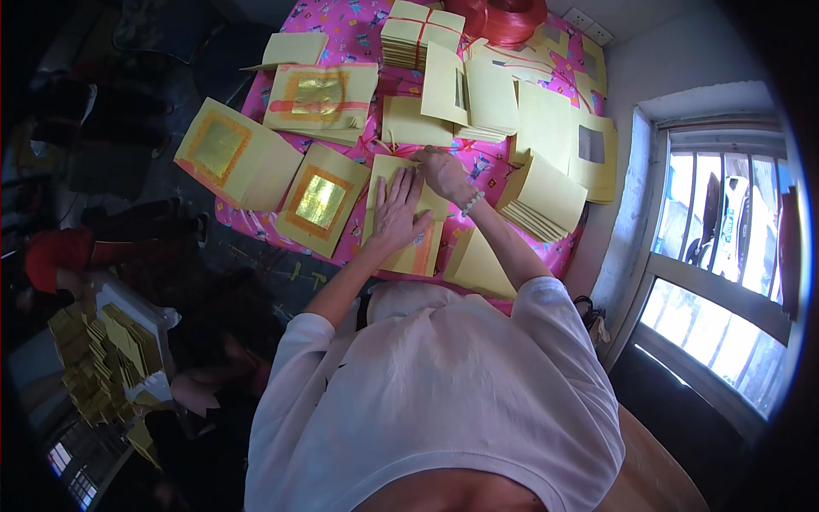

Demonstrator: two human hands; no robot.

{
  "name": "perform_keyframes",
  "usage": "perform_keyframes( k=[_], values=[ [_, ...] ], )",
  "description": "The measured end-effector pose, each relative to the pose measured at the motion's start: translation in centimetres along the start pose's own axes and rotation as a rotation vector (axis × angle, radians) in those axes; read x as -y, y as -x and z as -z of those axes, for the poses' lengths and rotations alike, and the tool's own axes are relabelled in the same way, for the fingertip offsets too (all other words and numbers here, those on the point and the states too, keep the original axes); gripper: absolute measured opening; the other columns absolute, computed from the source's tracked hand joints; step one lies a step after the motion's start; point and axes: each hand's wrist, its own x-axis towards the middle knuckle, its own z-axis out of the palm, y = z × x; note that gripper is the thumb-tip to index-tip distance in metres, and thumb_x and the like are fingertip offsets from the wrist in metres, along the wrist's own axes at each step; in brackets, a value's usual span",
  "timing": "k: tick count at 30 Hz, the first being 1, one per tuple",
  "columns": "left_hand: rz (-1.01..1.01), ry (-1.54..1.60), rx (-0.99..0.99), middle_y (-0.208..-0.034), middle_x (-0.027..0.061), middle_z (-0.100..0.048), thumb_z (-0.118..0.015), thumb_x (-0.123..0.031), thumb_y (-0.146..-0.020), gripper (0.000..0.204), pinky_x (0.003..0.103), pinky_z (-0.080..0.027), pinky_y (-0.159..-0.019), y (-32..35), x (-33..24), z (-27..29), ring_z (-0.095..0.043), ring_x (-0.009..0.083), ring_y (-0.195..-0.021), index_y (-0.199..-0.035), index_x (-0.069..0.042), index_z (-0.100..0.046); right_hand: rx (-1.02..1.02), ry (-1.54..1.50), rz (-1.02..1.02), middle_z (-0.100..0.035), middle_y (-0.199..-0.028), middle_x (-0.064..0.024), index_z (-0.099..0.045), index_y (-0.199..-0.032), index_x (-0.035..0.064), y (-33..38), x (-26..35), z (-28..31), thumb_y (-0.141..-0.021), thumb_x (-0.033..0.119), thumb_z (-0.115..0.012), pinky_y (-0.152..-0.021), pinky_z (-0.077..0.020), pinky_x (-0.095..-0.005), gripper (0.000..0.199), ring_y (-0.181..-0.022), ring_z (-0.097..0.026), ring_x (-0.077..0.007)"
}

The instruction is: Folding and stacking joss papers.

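Stack in hand: a pile of pale yellow paper sheets (401,222) with an orange band at its near end, lying on the pink patterned tablecloth (486,171) at the table's near edge, directly in front of the person.
Left hand: left hand (397,209) flat on the stack, fingers spread wide, pressing down, gripping nothing.
Right hand: right hand (444,171) at the stack's far edge, fingers curled onto the paper; whether it pinches a sheet cannot be told. A bead bracelet (472,203) sits on the wrist.
Gold-faced sheets: three yellow stacks with orange-bordered gold foil squares (320,200), left of the hands.
Bundle: a tied stack bound with red string (421,34), far side of the table.
Red spool: a roll of red cord (503,17), at the far edge.
Loose piles: plain yellow stacks (546,200), just right of the hands, leaning.
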Motion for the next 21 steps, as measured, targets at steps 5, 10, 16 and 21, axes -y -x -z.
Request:
perform_keyframes(
  k=[5, 10, 16, 21],
  values=[
    [0.005, -0.008, 0.000, -0.150, 0.0200, -0.027, -0.052, -0.044, -0.085, 0.077, 0.056, -0.007, -0.114, 0.1, 0.1, -0.2, -0.018, 0.0336, -0.142, -0.143, 0.001, -0.029, 0.018, -0.005, -0.016, -0.065, -0.099, -0.0147, -0.068, -0.103, 0.0084, 0.0, 0.0, -0.2, -0.076, 0.011, -0.061, -0.084, -0.0505, -0.0402, 0.028, -0.095, -0.061, -0.0321],
    [0.008, -0.005, 0.015, -0.150, 0.0206, -0.026, -0.051, -0.045, -0.086, 0.078, 0.057, -0.007, -0.113, 0.1, 0.3, -0.6, -0.017, 0.0344, -0.142, -0.145, 0.000, -0.026, 0.019, 0.017, -0.023, -0.065, -0.098, -0.0142, -0.068, -0.104, 0.0091, 0.0, 0.0, -0.2, -0.076, 0.011, -0.060, -0.084, -0.0505, -0.0401, 0.029, -0.095, -0.061, -0.0318],
    [0.017, -0.011, 0.005, -0.150, 0.0199, -0.026, -0.053, -0.045, -0.083, 0.081, 0.056, -0.005, -0.114, 0.1, 0.5, -1.0, -0.016, 0.0334, -0.143, -0.145, -0.001, -0.025, 0.026, 0.043, 0.003, -0.064, -0.099, -0.0132, -0.066, -0.104, 0.0082, -0.2, -0.1, -0.2, -0.081, 0.009, -0.057, -0.081, -0.0510, -0.0405, 0.025, -0.092, -0.062, -0.0326],
    [0.018, -0.011, 0.000, -0.150, 0.0198, -0.026, -0.052, -0.045, -0.083, 0.081, 0.055, -0.005, -0.114, 0.2, 0.5, -1.3, -0.016, 0.0334, -0.143, -0.145, -0.001, -0.026, 0.016, 0.052, 0.011, -0.065, -0.098, -0.0130, -0.066, -0.104, 0.0088, -0.1, -0.1, -0.5, -0.082, 0.010, -0.056, -0.081, -0.0509, -0.0404, 0.024, -0.091, -0.063, -0.0316]
  ],
)
